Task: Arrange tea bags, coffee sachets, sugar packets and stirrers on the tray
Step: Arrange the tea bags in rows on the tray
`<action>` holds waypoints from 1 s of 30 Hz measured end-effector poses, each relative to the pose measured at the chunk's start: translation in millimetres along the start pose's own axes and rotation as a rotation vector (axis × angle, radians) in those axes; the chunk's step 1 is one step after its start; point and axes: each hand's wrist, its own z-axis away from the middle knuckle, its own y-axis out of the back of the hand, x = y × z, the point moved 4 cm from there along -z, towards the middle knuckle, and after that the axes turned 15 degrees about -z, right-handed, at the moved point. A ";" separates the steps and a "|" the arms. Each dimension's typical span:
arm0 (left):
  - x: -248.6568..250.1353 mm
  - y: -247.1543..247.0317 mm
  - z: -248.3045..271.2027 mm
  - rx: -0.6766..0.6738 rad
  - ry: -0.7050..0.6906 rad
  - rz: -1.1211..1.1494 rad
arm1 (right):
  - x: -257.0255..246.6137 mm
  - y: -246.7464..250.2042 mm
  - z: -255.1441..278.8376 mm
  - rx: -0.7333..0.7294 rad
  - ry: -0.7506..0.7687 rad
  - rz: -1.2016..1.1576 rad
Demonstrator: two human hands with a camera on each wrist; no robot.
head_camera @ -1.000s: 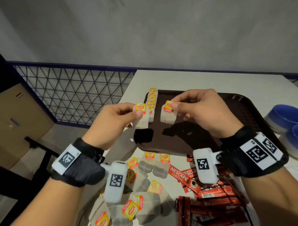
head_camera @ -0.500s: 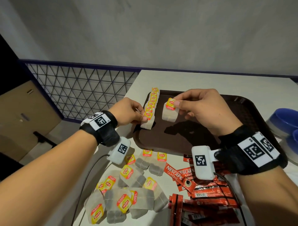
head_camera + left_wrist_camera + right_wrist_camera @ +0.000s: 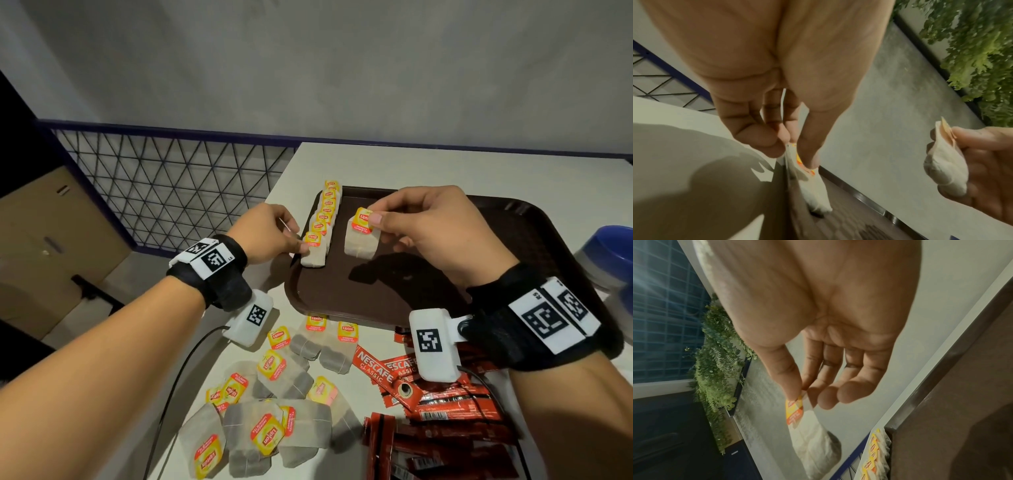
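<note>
While the left hand [image 3: 270, 233] sets a Lipton tea bag [image 3: 313, 251] down at the near end of the tea bag row [image 3: 325, 216] along the left rim of the brown tray [image 3: 513, 240], its thumb and forefinger pinch the bag at its yellow tag, as the left wrist view shows. The bag's lower end looks to be touching the tray floor, though contact is hard to confirm. The right hand [image 3: 431, 229] holds a second tea bag [image 3: 361, 238] by its tag between thumb and forefinger, hanging above the tray just right of the row and clear of it.

The step in hand is building the tea bag row, and the task seems at an early stage: loose tea bags [image 3: 267, 411] and red Nescafe sachets [image 3: 438, 404] lie on the white table [image 3: 411, 164] in front of the tray. No sugar packets or stirrers are visible.

Next, the left hand likely needs to release without disturbing the overlapped bags behind; then the right hand's bag must be brought in to overlap the row's near end, aligned tag up.
</note>
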 end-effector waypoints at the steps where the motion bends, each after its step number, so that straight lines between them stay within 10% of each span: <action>1: -0.8 -0.1 2.5 -0.008 -0.009 -0.023 | 0.6 -0.2 -0.6 0.001 -0.002 0.000; 30: 9.3 -4.6 20.5 -0.089 -0.064 -0.130 | -1.1 2.0 -0.3 0.008 0.011 0.007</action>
